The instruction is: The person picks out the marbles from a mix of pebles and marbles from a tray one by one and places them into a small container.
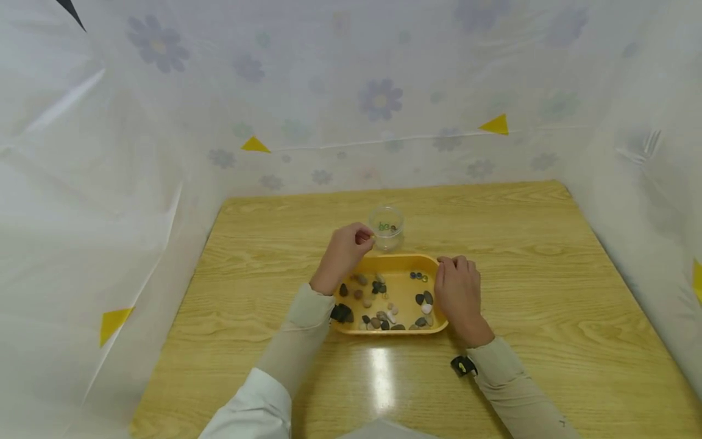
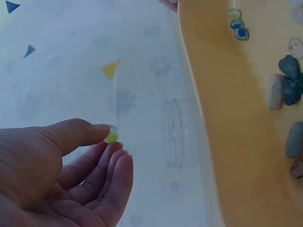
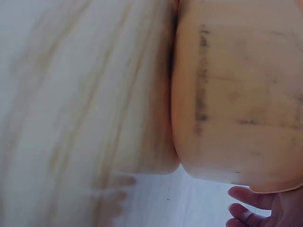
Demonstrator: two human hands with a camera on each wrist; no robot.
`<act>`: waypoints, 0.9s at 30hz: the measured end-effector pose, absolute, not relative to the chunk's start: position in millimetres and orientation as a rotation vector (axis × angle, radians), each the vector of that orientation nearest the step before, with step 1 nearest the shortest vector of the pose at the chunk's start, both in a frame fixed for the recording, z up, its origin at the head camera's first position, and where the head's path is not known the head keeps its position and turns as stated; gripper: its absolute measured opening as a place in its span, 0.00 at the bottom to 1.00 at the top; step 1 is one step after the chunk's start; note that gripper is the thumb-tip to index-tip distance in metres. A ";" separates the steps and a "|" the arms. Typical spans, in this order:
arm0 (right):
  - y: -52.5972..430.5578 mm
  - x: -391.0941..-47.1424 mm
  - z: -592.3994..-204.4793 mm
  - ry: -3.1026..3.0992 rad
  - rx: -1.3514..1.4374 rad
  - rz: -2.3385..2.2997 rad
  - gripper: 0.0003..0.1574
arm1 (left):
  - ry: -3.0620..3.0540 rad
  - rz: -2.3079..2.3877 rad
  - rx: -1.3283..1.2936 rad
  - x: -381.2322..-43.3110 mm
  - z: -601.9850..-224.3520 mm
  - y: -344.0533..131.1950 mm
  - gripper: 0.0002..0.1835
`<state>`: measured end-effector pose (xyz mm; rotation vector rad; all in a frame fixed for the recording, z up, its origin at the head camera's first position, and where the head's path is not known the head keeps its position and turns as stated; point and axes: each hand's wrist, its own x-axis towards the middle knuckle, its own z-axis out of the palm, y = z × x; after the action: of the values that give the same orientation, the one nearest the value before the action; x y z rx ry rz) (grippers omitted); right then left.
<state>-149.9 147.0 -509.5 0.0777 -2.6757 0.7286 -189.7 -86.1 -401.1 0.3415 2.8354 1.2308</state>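
Note:
My left hand (image 1: 347, 251) pinches a yellow-green glass marble (image 2: 111, 135) between thumb and forefinger, just left of the clear plastic cup (image 1: 387, 242). Small green pieces and a brownish one show inside the cup. My right hand (image 1: 458, 291) grips the right rim of the yellow tray (image 1: 403, 294). In the right wrist view its fingers (image 3: 246, 195) reach past the rim, beside the scuffed outside of the tray; the thumb is hidden there. Two blue marbles (image 1: 416, 275) and a yellow-green one lie in the tray's far right corner.
Dark, grey, brown and white pebbles (image 1: 375, 323) lie about the tray, mostly along its near and left sides. The tray and cup stand on a wood-grain table (image 1: 263, 256). Pale plastic sheeting (image 1: 307, 91) with flowers and yellow triangles hangs around the table.

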 end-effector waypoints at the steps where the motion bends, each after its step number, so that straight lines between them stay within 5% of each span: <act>1: 146.9 -149.6 -509.2 -2.676 0.082 0.723 0.20 | 2.835 1.247 0.338 -192.0 -400.8 -86.1 0.12; 27: 148.8 -149.7 -507.9 -2.670 0.108 0.765 0.20 | 2.846 1.265 0.277 -260.0 -416.1 -70.9 0.11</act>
<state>-149.7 148.8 -507.9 0.1082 -2.6700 0.7654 -260.0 -70.9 -416.1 0.2770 2.8463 1.2647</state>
